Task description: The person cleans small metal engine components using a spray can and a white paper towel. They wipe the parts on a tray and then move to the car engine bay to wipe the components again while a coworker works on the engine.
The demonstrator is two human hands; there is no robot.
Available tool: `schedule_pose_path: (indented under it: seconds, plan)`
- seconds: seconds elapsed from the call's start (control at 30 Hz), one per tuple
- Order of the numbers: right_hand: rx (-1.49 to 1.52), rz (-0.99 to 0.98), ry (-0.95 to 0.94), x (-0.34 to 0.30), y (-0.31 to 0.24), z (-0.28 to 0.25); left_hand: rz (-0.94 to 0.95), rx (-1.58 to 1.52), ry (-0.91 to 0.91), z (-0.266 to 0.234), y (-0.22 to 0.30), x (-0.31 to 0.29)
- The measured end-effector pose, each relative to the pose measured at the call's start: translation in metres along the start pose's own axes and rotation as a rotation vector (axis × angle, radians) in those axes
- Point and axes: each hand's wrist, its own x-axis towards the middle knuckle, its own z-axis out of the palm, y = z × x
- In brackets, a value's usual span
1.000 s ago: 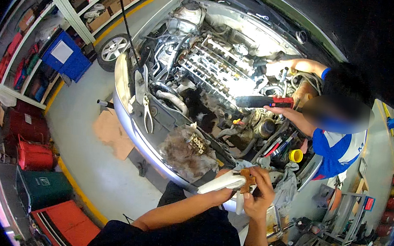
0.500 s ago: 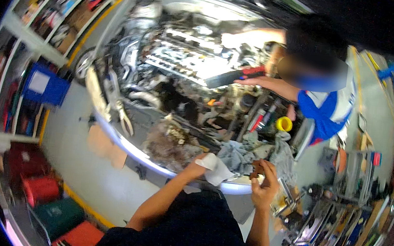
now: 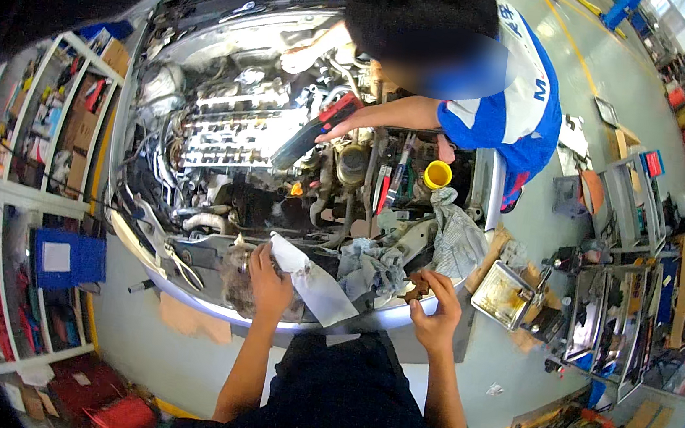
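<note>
In my left hand (image 3: 269,283) is one end of a white paper towel (image 3: 325,295), gripped along its edge. The sheet stretches rightward over the car's front edge, with a brownish smudge beside my fingers. My right hand (image 3: 437,314) pinches a small, dark brown, irregular part (image 3: 417,288) between thumb and fingers; its exact kind is unclear. Grey crumpled rags (image 3: 370,268) lie between my hands, and another grey rag (image 3: 457,231) drapes further right. Under and beside my left hand sits a dirty brown clump (image 3: 235,282).
A co-worker (image 3: 498,105) leans over the open engine (image 3: 233,134) from the right, a hand on a black-and-red work light (image 3: 314,130). A yellow cup (image 3: 437,175) stands in the bay. Pliers (image 3: 180,267) rest at left. A metal tray (image 3: 502,294) stands right, near carts (image 3: 615,304); shelves (image 3: 3,188) line the left.
My view has shifted, so the engine and co-worker appear further left. My left hand has moved away from my right, and the crumpled paper towel is now spread out. The brown part stays in my right hand.
</note>
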Motion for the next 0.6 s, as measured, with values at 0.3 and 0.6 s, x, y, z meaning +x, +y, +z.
schedule_pose_path:
  seconds: [0.3,0.6]
  plan:
    - [-0.094,-0.005,0.136,-0.018,0.037,-0.047,0.189,-0.062,-0.118,0.060,0.064,0.050]
    - [0.047,0.223,0.239,-0.042,0.052,-0.088,0.542,0.042,-0.208,0.223,0.216,0.157]
